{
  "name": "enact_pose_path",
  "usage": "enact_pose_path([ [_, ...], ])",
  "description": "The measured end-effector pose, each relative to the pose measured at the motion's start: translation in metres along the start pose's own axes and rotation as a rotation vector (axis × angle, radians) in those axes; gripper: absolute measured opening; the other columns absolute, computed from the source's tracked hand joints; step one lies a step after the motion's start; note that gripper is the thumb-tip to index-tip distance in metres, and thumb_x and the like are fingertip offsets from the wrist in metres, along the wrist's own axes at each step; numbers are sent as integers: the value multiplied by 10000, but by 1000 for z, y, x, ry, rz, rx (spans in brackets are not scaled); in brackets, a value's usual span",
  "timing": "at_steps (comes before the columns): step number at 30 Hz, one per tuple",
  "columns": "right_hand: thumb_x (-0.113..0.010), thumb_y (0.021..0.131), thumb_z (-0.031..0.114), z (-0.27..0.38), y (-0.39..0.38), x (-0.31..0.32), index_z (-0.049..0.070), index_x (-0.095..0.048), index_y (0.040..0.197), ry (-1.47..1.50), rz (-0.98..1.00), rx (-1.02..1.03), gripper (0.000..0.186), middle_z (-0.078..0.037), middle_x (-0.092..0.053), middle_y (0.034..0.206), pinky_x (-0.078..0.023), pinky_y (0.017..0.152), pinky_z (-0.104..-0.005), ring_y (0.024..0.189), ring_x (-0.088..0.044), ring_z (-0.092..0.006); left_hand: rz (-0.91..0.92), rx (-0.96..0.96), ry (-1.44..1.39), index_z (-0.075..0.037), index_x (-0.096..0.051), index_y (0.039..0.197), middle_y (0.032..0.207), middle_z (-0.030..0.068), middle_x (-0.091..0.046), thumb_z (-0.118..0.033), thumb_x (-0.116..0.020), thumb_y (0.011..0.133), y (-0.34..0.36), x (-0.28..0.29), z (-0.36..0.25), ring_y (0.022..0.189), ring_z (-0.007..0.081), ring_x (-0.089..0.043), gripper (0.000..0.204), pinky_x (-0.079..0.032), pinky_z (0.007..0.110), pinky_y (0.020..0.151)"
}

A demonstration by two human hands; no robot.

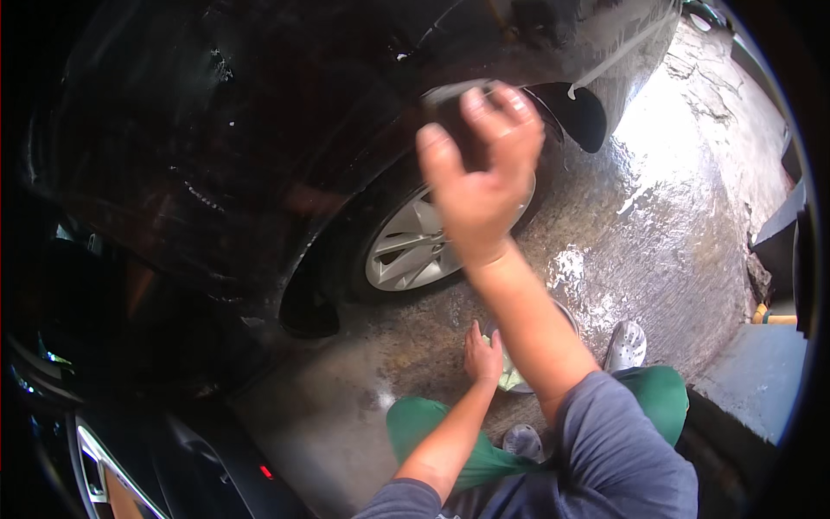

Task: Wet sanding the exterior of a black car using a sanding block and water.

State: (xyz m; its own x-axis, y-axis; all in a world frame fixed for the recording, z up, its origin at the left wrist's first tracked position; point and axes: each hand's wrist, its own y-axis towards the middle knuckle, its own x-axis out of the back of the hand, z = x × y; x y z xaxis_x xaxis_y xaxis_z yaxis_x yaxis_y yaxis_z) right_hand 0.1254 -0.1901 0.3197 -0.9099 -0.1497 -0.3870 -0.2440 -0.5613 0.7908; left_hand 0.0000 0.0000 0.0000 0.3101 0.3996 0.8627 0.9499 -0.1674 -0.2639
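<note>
My right hand [488, 177] is raised in front of the wheel arch of a dark car [259, 112]. Its fingers are apart and curved, slightly blurred, and nothing shows in them. Whether the fingertips touch the bodywork I cannot tell. Lower down, between my knees, my left hand [482, 356] has a pale green cloth [510, 374] at its fingers. Part of that cloth lies over a round basin [566, 316], mostly hidden by my right forearm. Behind my right hand is the car's wheel with a silver spoked rim [411, 246].
Wet concrete floor [657, 242] stretches to the right of the wheel. A black mud flap [584, 117] hangs behind the tyre. An open car door [190, 458] stands at the lower left. A grey-blue panel [752, 381] is at the right edge. My shoe [626, 344] rests beside the basin.
</note>
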Motion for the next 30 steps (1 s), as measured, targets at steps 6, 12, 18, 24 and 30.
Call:
enact_pose_path([
  [6, -817, 709, 93, 36, -34, 2, 108, -691, 1107, 224, 252, 152, 418, -124, -647, 1175, -486, 850, -399, 1029, -617, -305, 43, -1, 22, -78, -443, 1493, 1509, 202, -485, -436, -604, 971, 4, 4, 16, 1380, 364, -485, 653, -428, 463, 1117],
  [12, -781, 714, 44, -41, 8, 21, 65, -664, 1113, -105, -91, -82, 416, -135, -627, 1142, -482, 920, -419, 1074, -608, -324, -39, -49, -29, -72, -461, 1482, 1487, 200, -509, -408, -600, 981, 2, 3, 6, 1368, 365, -497, 620, -444, 474, 1100],
  [18, -809, 693, 117, 16, -26, 4, 117, -693, 1074, 173, 196, 94, 398, -86, -646, 1212, -469, 886, -411, 1038, -601, -271, 78, 142, -228, -66, -495, 1453, 1445, 221, -548, -358, -618, 979, 8, -5, 41, 1346, 350, -524, 571, -433, 459, 1114],
  [24, -776, 729, 132, -62, 20, 35, 106, -676, 1107, -106, -119, -232, 392, -136, -635, 1169, -440, 925, -447, 1084, -568, -322, 35, 3, 20, -72, -477, 1472, 1497, 162, -521, -415, -591, 982, -4, 2, -5, 1377, 345, -497, 610, -438, 466, 1105],
  [30, -820, 700, 123, -5, -4, 25, 133, -714, 1093, 126, 160, -14, 407, -126, -635, 1227, -479, 932, -414, 1098, -593, -292, 29, 11, -18, -69, -486, 1463, 1471, 184, -540, -403, -609, 972, -3, 8, 12, 1356, 340, -517, 606, -438, 445, 1107],
])
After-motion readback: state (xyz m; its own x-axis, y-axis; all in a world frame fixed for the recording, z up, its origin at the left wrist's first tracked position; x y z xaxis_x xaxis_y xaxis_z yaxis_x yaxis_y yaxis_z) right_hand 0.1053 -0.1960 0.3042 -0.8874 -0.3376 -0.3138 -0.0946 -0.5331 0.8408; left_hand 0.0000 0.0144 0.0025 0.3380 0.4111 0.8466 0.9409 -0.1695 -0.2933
